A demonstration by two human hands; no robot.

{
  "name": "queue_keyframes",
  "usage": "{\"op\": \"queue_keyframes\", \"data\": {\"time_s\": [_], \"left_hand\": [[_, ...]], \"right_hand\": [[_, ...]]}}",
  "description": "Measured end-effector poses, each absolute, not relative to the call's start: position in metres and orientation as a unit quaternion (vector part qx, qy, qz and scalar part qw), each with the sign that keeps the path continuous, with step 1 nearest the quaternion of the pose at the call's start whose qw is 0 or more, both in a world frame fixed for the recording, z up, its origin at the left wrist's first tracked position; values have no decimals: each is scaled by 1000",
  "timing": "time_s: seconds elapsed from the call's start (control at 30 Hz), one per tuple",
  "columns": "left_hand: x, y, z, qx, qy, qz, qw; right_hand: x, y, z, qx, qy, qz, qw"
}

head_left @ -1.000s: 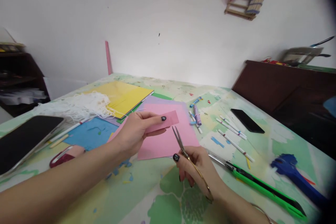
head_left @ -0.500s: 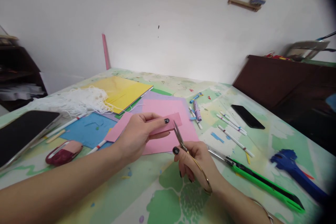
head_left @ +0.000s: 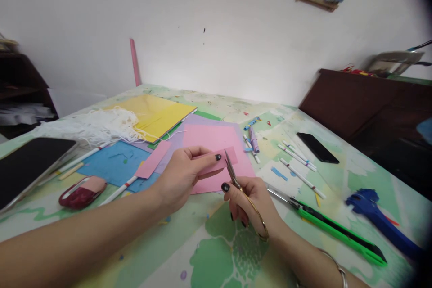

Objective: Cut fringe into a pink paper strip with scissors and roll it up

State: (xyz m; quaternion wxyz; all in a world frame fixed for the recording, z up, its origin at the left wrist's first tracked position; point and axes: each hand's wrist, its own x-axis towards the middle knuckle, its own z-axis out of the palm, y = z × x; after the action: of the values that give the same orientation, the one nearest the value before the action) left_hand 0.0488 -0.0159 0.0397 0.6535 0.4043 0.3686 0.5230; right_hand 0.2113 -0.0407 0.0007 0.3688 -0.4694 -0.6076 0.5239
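Observation:
My left hand (head_left: 185,171) pinches a small pink paper piece (head_left: 230,155) between thumb and fingers. Gold-handled scissors (head_left: 232,173) are in my right hand (head_left: 251,202), their blades at the lower edge of that piece, near my left thumb. Beneath both hands lies a larger pink sheet (head_left: 216,137) on a lilac sheet (head_left: 172,144). A separate pink strip (head_left: 154,159) rests left of my left hand, partly over a blue sheet (head_left: 111,164).
White yarn (head_left: 97,123) and yellow sheets (head_left: 158,114) lie at the back left. A green cutter (head_left: 340,231), a blue tool (head_left: 381,218), white sticks (head_left: 302,177) and a black phone (head_left: 317,147) are on the right.
My left hand and the small piece have shifted slightly right. More of the pink strip shows beside my left hand. The scissor blades have turned a little and stay at the piece.

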Motion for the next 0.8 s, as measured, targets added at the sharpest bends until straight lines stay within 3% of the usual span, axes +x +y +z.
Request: {"op": "queue_keyframes", "data": {"time_s": [0.8], "left_hand": [[49,-17,42,370,379,544,650]], "right_hand": [[207,-44,4,-479,-632,481,373]]}}
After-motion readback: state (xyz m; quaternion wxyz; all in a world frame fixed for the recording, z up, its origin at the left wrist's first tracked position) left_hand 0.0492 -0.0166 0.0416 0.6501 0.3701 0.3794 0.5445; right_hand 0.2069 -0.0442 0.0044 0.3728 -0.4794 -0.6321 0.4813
